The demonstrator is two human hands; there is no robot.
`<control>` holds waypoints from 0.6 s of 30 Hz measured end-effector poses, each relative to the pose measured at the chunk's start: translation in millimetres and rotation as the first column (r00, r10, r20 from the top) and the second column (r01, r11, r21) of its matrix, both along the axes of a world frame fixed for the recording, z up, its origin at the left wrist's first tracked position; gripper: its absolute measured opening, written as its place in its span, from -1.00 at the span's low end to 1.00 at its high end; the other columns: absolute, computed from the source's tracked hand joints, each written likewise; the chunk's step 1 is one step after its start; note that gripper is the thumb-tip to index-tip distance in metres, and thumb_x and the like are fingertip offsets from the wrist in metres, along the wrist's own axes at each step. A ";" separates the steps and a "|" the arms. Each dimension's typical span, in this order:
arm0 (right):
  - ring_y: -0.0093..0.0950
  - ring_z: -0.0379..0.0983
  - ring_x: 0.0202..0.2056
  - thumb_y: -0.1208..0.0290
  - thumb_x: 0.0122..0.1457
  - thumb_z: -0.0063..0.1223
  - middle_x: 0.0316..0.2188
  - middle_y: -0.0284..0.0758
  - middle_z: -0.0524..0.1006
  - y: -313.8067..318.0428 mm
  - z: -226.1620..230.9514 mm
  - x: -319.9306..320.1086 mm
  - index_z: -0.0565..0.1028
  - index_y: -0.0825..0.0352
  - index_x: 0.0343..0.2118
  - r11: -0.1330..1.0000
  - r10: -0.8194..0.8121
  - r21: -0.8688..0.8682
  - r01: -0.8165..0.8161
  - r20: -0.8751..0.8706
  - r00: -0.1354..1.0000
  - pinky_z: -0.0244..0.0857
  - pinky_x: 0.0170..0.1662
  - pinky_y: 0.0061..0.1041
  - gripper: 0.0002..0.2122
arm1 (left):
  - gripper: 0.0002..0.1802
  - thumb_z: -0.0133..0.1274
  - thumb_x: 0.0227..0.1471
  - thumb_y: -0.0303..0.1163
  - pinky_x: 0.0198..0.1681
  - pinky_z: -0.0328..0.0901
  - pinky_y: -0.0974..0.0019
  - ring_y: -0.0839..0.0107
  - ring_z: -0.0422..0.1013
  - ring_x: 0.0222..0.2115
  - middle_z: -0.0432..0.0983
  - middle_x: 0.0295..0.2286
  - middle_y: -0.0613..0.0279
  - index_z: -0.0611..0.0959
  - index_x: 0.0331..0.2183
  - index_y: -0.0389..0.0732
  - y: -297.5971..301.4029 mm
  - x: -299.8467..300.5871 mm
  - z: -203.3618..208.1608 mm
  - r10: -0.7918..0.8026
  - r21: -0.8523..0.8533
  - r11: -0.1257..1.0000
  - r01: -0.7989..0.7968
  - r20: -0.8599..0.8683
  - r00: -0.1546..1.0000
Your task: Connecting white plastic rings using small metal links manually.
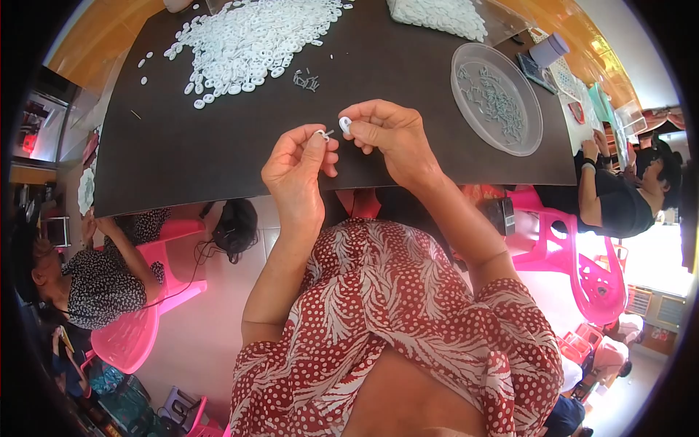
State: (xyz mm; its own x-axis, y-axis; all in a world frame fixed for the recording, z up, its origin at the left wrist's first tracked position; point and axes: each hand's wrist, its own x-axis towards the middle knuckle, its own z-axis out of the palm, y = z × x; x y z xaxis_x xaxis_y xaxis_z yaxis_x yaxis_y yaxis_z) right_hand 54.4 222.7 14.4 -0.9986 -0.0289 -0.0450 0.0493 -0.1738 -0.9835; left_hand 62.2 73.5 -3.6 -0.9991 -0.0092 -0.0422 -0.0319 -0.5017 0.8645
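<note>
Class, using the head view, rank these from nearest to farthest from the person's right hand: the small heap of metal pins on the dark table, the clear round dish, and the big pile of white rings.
From the right hand:
1. Small heap of metal pins, just beyond, slightly left.
2. Clear round dish, off to the right.
3. Big pile of white rings, far left of the table.

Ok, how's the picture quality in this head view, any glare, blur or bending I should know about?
Head view: the fisheye bends the dark table's edges and leaves black corners; the right rim is washed out by bright daylight; the left hand and right hand are evenly lit and sharp; the small white pieces in the pile blend together; the clear round dish shows faint sheen.
</note>
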 end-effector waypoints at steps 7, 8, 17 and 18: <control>-0.68 0.35 -0.50 0.57 0.04 0.07 -0.49 -0.36 0.51 -2.0 -3.3 -0.2 0.52 0.45 -0.29 1.000 -0.026 -0.016 0.026 0.006 1.000 0.20 -0.44 -0.74 -0.84 | -0.82 0.01 0.04 -0.55 -0.58 0.29 0.55 0.56 0.40 -0.58 0.52 -0.51 0.15 0.55 -0.26 -0.40 2.2 4.1 -1.0 0.014 -0.048 0.999 -0.017 -0.064 0.998; -0.68 0.35 -0.50 0.57 0.04 0.07 -0.49 -0.36 0.51 -3.0 -3.4 0.0 0.52 0.45 -0.29 1.000 -0.025 -0.017 0.025 0.007 1.000 0.20 -0.44 -0.74 -0.84 | -0.83 0.01 0.04 -0.56 -0.58 0.28 0.55 0.56 0.39 -0.58 0.52 -0.51 0.16 0.55 -0.27 -0.40 2.1 4.9 -1.0 0.010 -0.059 0.998 -0.013 -0.061 0.998; -0.73 0.35 -0.48 0.54 0.04 0.09 -0.48 -0.42 0.54 -11.3 -1.9 2.8 0.55 0.41 -0.31 0.993 -0.037 0.106 0.043 -0.062 0.997 0.19 -0.45 -0.76 -0.86 | -0.84 0.02 0.02 -0.59 -0.57 0.26 0.61 0.61 0.39 -0.57 0.52 -0.50 0.19 0.55 -0.28 -0.39 2.2 9.0 0.1 0.049 -0.147 0.988 -0.056 -0.055 0.997; -0.74 0.35 -0.48 0.55 0.05 0.08 -0.50 -0.42 0.53 -12.4 -1.4 3.3 0.54 0.42 -0.33 0.992 -0.046 0.117 0.055 -0.075 0.996 0.21 -0.44 -0.75 -0.87 | -0.84 0.02 0.02 -0.59 -0.57 0.26 0.61 0.61 0.39 -0.57 0.52 -0.50 0.19 0.55 -0.28 -0.39 2.1 9.2 -0.3 0.050 -0.146 0.988 -0.058 -0.054 0.997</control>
